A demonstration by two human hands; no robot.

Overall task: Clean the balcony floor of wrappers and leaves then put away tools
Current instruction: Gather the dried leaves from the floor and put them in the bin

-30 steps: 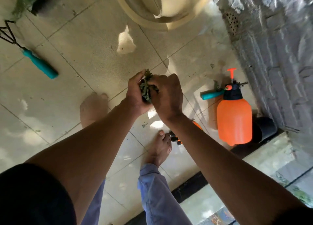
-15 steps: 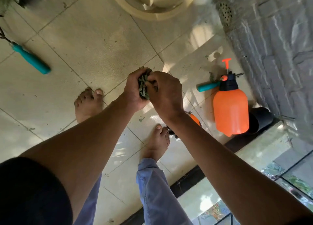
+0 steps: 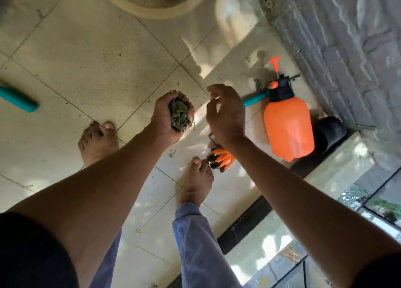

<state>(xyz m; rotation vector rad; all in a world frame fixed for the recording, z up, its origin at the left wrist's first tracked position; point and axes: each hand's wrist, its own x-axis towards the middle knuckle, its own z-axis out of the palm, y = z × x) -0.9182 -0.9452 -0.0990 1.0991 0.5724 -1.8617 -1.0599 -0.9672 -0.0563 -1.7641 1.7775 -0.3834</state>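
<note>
Left hand [image 3: 167,118] cups a wad of leaves [image 3: 179,116]; right hand [image 3: 225,114] hangs loosely open and empty beside it; leaf-gathering step, which next needs a bin

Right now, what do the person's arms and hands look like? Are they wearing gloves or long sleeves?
No gloves: the left hand and the right hand are bare, and so are both forearms. No watch, ring or bracelet shows. Short dark sleeves cover only the upper arms. A pair of orange gloves with dark fingertips lies on the floor instead.
</note>
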